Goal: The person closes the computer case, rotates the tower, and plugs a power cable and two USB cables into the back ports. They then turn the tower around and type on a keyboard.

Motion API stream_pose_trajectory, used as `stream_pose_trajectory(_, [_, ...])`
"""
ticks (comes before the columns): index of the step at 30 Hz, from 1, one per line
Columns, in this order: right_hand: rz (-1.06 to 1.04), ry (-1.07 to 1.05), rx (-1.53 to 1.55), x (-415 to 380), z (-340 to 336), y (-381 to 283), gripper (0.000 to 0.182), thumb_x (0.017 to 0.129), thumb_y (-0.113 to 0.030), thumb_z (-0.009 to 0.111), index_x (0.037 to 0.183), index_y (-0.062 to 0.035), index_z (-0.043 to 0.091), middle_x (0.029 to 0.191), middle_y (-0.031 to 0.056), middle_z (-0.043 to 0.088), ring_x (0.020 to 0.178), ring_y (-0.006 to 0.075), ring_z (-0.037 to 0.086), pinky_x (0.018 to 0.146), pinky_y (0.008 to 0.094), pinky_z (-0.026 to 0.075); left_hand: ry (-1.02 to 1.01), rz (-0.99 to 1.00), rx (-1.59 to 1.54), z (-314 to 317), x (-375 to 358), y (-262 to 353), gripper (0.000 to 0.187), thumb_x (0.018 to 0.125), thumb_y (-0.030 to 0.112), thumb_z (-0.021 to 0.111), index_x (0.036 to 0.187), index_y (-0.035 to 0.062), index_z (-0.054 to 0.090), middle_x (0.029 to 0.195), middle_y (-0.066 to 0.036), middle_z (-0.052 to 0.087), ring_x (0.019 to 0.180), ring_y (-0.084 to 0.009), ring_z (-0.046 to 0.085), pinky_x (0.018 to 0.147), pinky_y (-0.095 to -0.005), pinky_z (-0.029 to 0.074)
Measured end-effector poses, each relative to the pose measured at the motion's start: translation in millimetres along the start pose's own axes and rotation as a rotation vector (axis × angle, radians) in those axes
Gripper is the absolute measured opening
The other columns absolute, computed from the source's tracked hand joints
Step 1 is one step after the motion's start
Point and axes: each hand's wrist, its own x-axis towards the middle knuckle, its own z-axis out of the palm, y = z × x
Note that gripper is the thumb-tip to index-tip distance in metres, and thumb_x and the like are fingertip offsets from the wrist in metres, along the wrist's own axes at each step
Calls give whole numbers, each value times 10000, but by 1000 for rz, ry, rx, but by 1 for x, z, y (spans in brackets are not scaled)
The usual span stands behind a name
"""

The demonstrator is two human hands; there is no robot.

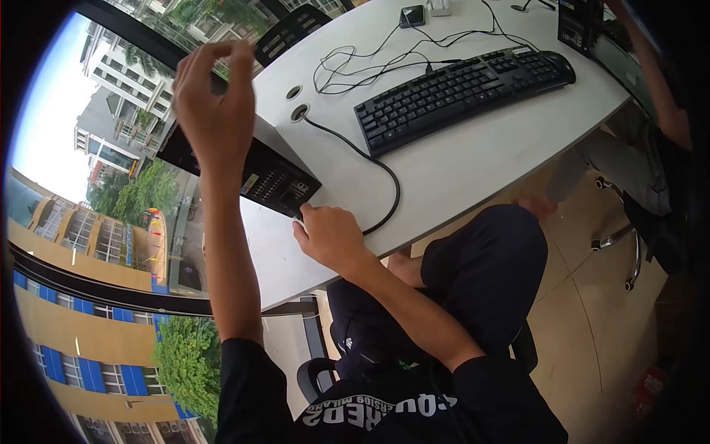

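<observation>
A black computer case [279,180] lies at the left edge of the white desk, its panel of ports and vents facing me. A thick black cable [397,185] comes out of a round desk hole [299,112] and curves round to my right hand [333,237]. That hand is closed around its end, against the case's lower right corner; the plug is hidden. My left hand [214,107] is raised above the case's far end, fingers bent and thumb near the fingertips. Whatever it may hold is too small or hidden to see.
A black keyboard [466,92] lies across the desk [458,174], with thin cables and a small black device [412,16] beyond. Another person's arm [651,66] is at the right, beside another black case [575,26]. Windows line the left side.
</observation>
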Motion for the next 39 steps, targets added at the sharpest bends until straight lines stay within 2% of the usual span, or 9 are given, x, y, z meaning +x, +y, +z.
stream_pose_trajectory(3, [-9, -2, 29, 1, 4, -1, 279, 989, -295, 696, 953, -19, 688, 730, 172, 729, 695, 371, 750, 668, 474, 604, -291, 53, -114, 63, 7, 18, 215, 957, 228, 731, 987, 23, 785, 970, -150, 784, 940, -329, 737, 894, -427, 546])
stream_pose_trajectory(9, [-33, 6, 77, -3, 0, -2, 211, 972, -206, 699, 958, 4, 694, 759, 175, 737, 727, 347, 761, 681, 450, 610, -901, 319, 85, 188, -18, 24, 244, 1002, 180, 660, 1177, 31, 739, 1092, -168, 767, 1049, -357, 712, 970, -474, 551])
stream_pose_trajectory(15, [-111, 43, 119, -7, 11, 7, 184, 972, -172, 669, 937, 8, 676, 719, 182, 715, 716, 352, 752, 663, 455, 601, -1035, 452, 157, 283, -32, 15, 357, 951, 62, 654, 1303, 49, 713, 1281, -107, 742, 1292, -295, 627, 1085, -436, 512])
stream_pose_trajectory(18, [-179, 156, 224, -13, 16, 16, 190, 930, -164, 696, 806, -22, 676, 720, 176, 710, 709, 382, 732, 660, 487, 583, -1113, 431, 195, 303, -28, 13, 459, 918, 16, 692, 1369, 103, 713, 1388, -74, 711, 1366, -248, 586, 1125, -433, 485])
stream_pose_trajectory(22, [-176, 233, 427, -21, 17, 15, 211, 881, -153, 726, 726, -24, 663, 740, 193, 703, 726, 416, 712, 672, 503, 565, -1118, 507, 190, 319, -35, 8, 368, 914, 107, 762, 1273, 184, 784, 1350, -61, 733, 1352, -251, 595, 1108, -422, 490])
stream_pose_trajectory(29, [-184, 240, 377, -18, 18, 16, 237, 888, -181, 727, 728, -21, 657, 755, 201, 705, 718, 415, 712, 673, 504, 565, -1000, 368, 119, 311, -32, -11, 169, 950, 156, 749, 1106, 152, 815, 1074, -96, 778, 1145, -310, 674, 1038, -437, 505])
stream_pose_trajectory(32, [-139, 29, 232, -13, 5, 13, 214, 909, -192, 715, 791, -20, 669, 738, 204, 703, 711, 405, 721, 669, 495, 573, -774, 256, 96, 295, -30, -22, 148, 975, 194, 732, 1072, 106, 799, 987, -120, 780, 984, -350, 712, 929, -470, 544])
stream_pose_trajectory(36, [-70, 37, 215, -12, 0, 7, 227, 956, -225, 704, 924, -4, 665, 740, 200, 711, 717, 392, 735, 679, 482, 589, -704, 57, -41, 264, -17, -28, 204, 1007, 231, 685, 1085, 67, 778, 874, -198, 773, 874, -410, 729, 835, -508, 562])
stream_pose_trajectory(39, [-54, 27, 196, -13, 3, 6, 267, 981, -260, 695, 990, 4, 655, 758, 198, 724, 729, 396, 740, 691, 486, 594, -588, -29, -163, 218, -3, -12, 199, 1007, 206, 695, 1097, 45, 771, 923, -199, 785, 861, -406, 747, 809, -478, 577])
